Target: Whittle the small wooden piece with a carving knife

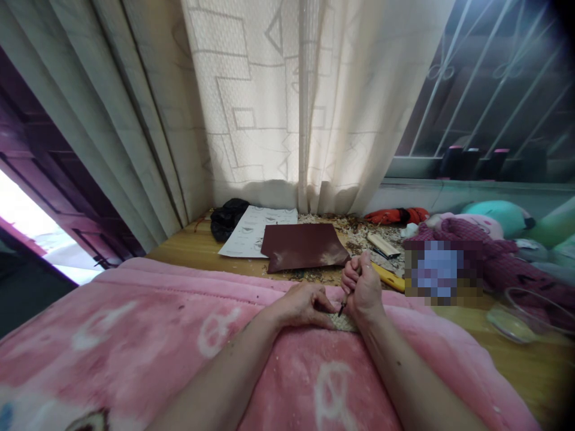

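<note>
Head view: pale piece [345,323] in left hand [308,304], tool [342,309] in right hand [363,287].

A yellow-brown wooden surface [173,256] bore everything, with a pink blanket [175,335] covering its near side at six o'clock. Around a maroon sheet [303,246] as the clock's centre, a crumpled black bag [228,219] lay at ten and a white printed sheet [240,236] at nine to ten, partly beneath the maroon one. Loose shavings [345,224] spread from twelve to two, a red-orange bundle [398,216] sat at two, a cream-handled item [381,244] at three, and a yellow item [390,278] at four.
</note>
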### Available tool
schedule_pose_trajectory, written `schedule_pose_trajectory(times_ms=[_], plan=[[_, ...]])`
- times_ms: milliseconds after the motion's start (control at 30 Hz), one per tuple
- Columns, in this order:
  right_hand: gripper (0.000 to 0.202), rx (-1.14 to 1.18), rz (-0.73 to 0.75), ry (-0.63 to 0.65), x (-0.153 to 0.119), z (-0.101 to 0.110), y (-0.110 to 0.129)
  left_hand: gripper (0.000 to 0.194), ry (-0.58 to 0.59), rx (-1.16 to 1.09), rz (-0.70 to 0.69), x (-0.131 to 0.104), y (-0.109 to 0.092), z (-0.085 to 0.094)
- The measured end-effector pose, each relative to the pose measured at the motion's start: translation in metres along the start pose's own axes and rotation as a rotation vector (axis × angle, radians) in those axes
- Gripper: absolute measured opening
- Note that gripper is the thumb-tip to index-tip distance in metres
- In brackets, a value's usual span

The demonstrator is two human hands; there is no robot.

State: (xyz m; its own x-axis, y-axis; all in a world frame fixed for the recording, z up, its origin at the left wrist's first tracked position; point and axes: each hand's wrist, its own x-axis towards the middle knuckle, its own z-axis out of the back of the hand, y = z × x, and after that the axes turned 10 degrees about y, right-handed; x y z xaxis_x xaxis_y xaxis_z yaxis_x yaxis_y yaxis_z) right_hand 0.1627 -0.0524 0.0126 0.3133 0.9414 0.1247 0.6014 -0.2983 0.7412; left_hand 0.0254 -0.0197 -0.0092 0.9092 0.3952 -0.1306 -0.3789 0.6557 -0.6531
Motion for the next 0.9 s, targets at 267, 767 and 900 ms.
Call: schedule_pose_trajectory(times_ms=[267, 767, 900], plan=[[0.040, -0.054, -0.009, 0.086, -0.005, -0.004, -0.004, 0.032, -0.016, -0.052, -0.001, 0.000, 0.000, -0.001], [0.042, -0.203, -0.125, 0.234, -0.004, -0.016, -0.012, 0.024, -0.011, -0.065, -0.030, 0.002, -0.001, -0.001], [0.044, -0.216, -0.133, 0.244, -0.005, -0.019, -0.011, 0.024, -0.015, -0.071, -0.032, 0.001, -0.001, -0.001]])
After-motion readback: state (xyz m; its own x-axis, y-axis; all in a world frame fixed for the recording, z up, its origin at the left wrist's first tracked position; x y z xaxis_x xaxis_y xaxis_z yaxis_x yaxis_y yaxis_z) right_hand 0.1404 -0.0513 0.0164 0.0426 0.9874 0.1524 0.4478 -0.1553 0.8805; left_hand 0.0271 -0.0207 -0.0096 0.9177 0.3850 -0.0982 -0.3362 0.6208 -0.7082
